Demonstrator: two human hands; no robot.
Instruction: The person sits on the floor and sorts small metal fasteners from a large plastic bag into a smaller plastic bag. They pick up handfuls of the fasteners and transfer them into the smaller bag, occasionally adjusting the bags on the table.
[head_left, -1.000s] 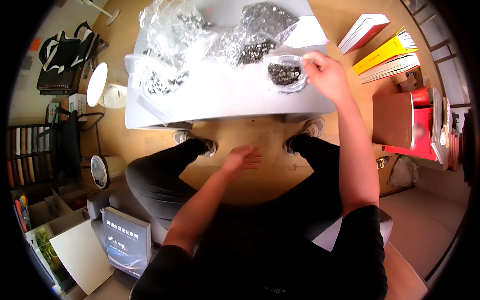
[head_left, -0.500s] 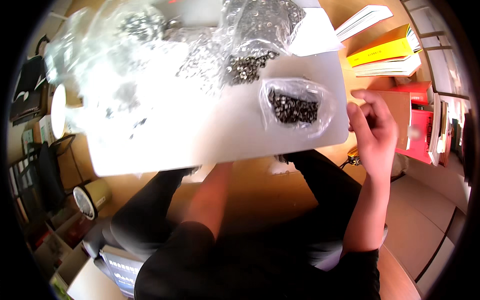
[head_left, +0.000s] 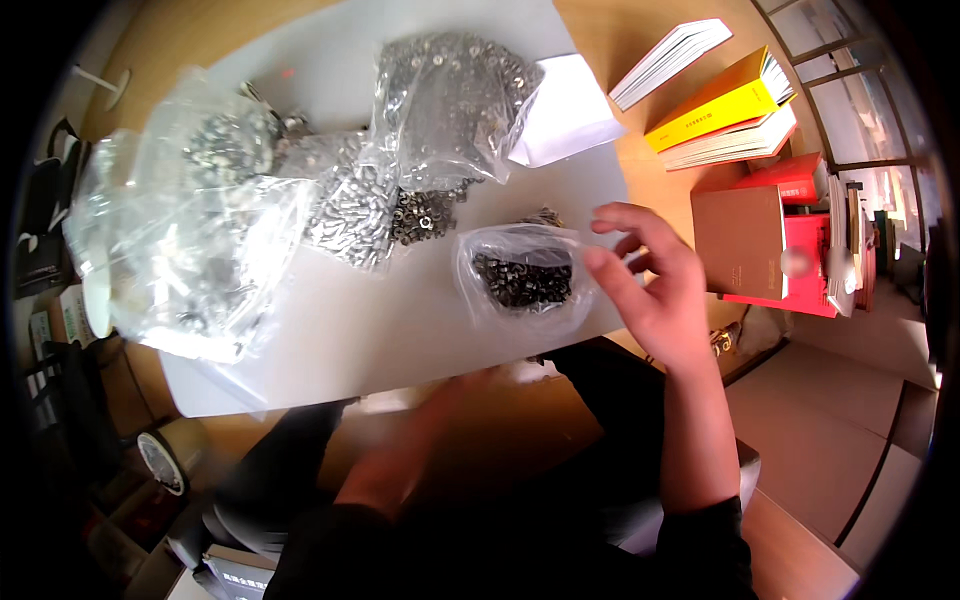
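Observation:
My right hand hovers at the right side of a small clear plastic bag with an open mouth. Its thumb and forefinger are apart and half curled, with nothing visible between them. The thumb tip looks close to the bag's rim; I cannot tell if it touches. Inside the bag lies a heap of small dark metal pieces. My left hand is low by the table's near edge, smeared by motion, its fingers not readable. Beyond the small bag, loose nuts and shiny silver metal pieces are piled on the table.
On the grey-white tabletop sit a large clear bag of small metal parts and crumpled clear bags at left. White paper lies behind. A yellow book and red books stand at right.
My right hand has come left, from beyond the table's right edge to beside the small bag. The view has shifted, and the glare over the left side has faded. My left hand stays low and blurred.

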